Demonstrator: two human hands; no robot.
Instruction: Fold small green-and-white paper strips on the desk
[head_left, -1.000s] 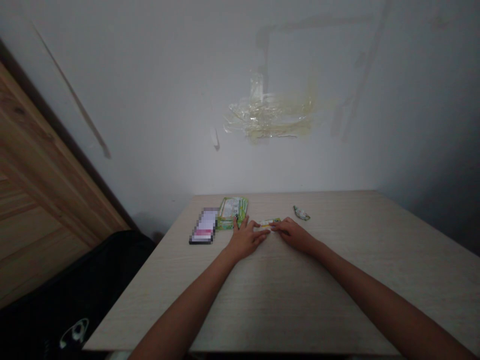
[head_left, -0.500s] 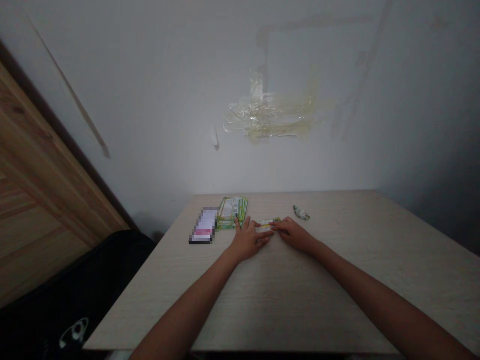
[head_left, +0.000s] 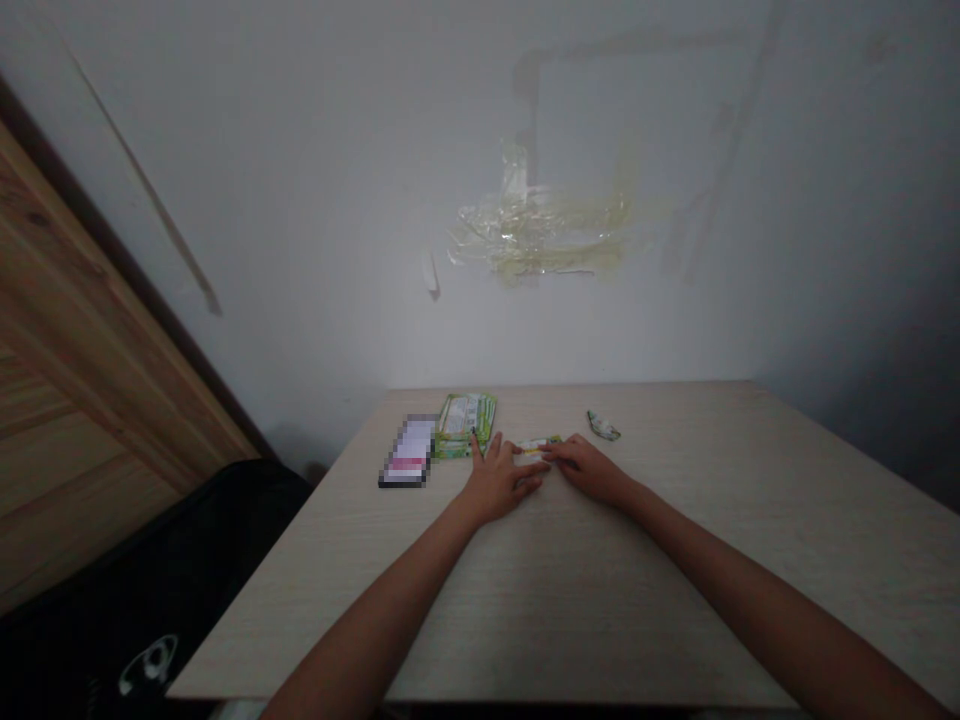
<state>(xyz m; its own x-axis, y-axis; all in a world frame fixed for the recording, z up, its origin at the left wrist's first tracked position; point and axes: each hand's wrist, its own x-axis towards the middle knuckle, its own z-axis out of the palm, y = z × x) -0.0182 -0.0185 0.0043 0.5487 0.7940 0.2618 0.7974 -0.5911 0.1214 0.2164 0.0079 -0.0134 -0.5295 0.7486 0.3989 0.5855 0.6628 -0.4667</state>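
A flat green, white and yellow packet (head_left: pixel 534 445), perhaps a folded wrapper, lies on the table between my hands. My left hand (head_left: pixel 499 482) rests with its fingers spread, the index and thumb reaching to the packet's left and near edges. Its outer fingers come close to a pile of green-and-white packets (head_left: pixel 463 415). At the packet's right end, the curled fingers of my right hand (head_left: pixel 585 465) press together on its edge and cover part of it. Just beyond that hand lies a small crumpled green-and-white wrapper (head_left: pixel 603 426).
A phone with a blurred screen (head_left: pixel 409 450) lies left of the pile. The pale wooden table (head_left: pixel 600 600) meets a wall (head_left: pixel 337 200) patched with clear tape (head_left: pixel 540 235). To the left are a black bag-like item (head_left: pixel 150 580) and wooden panelling (head_left: pixel 90 330).
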